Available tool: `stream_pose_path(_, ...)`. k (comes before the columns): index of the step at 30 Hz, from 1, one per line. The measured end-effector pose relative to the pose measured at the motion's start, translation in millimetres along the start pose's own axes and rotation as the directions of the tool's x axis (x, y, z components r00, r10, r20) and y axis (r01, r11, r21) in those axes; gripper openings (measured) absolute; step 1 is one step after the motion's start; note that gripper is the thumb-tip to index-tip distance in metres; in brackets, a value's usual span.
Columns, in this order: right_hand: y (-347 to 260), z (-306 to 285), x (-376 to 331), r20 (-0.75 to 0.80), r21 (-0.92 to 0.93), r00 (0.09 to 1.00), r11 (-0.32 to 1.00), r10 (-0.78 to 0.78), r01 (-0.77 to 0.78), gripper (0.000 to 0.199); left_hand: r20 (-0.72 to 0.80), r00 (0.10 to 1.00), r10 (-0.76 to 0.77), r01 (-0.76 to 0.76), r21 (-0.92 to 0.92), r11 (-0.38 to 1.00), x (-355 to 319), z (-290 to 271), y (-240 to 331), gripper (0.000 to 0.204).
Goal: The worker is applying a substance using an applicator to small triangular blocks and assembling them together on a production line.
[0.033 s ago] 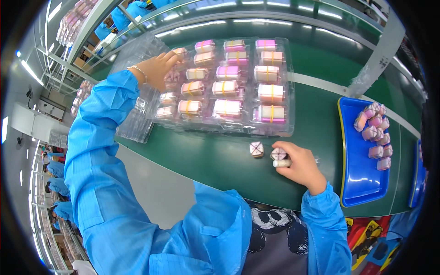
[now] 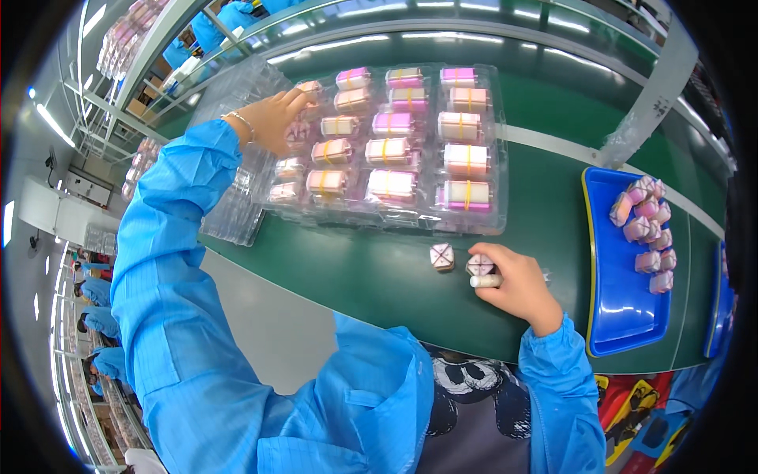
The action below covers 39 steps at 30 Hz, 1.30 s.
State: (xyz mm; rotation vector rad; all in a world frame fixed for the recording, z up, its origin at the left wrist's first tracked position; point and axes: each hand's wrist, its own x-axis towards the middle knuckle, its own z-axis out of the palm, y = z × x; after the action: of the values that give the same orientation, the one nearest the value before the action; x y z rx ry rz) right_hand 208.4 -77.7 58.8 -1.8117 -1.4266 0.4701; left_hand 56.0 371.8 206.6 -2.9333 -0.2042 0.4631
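Note:
In the left column of a clear plastic tray (image 2: pixel 497 201), my left hand (image 2: pixel 268 122) bends its fingers around a small pink-and-white block (image 2: pixel 297 133), partly hidden by the hand. The tray holds rows of similar pink, peach and white bundles (image 2: pixel 389 150) with yellow bands. On the green table my right hand (image 2: pixel 515 284) closes around a whitish block (image 2: pixel 478 265) with dark crossing lines on its end. A short pale cylinder (image 2: pixel 485 281) lies between this block and my thumb. Just left of it, apart from my hand, stands another crossed block (image 2: pixel 442 257).
A blue tray (image 2: pixel 624 316) at the right carries a pile of pinkish blocks (image 2: pixel 647 225). Stacked clear trays (image 2: pixel 237 189) sit left of the filled one. A metal post (image 2: pixel 659 99) rises at the back right. People in blue (image 2: pixel 103 324) work at the far left.

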Motion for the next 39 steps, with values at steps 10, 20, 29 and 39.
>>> stream_pose_path(10, 2.3, 0.2, 0.8, 0.023, 0.016, 1.000, 1.000, 0.020, -0.020, 0.046, -0.233, 0.972, -0.044, 0.032, -0.056, 0.998, -0.3, 27.4, -13.4, 0.120)
stream_pose_path(20, 2.3, 0.7, -0.1, 0.031, 0.015, 0.999, 0.999, 0.030, -0.031, 0.046, -0.408, 0.839, -0.360, -0.004, -0.666, 0.746, -60.0, 91.7, 17.4, 0.075)
stream_pose_path(29, -3.2, -1.3, 0.4, 0.026, 0.012, 0.998, 0.999, 0.052, -0.052, 0.047, -0.436, 0.698, -0.569, 0.459, -0.338, 0.822, -53.0, 93.1, 56.0, 0.067)
stream_pose_path(39, 5.1, 3.1, -5.8, -0.182, 0.263, 0.982, 0.961, -0.041, 0.089, 0.046, -0.825, 0.530, -0.199, -0.230, -0.365, 0.902, -50.0, 39.6, 196.5, 0.041)
